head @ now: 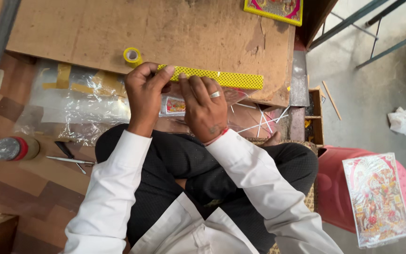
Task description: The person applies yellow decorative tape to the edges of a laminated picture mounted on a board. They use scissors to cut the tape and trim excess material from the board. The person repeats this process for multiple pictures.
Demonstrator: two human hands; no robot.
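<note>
Yellow dotted strip (222, 77) pinched at its end by left hand (144, 96) fingers; right hand (205, 110) fingers grip small picture card (175, 105)

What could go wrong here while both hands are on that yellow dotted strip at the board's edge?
The yellow dotted strip juts well past the right hand, so its free end could flex or swing out of line. The left hand pinches only its near tip, a narrow hold that might slip. The tape roll stands right beside the left hand's knuckles and may be knocked off the wooden board.
</note>
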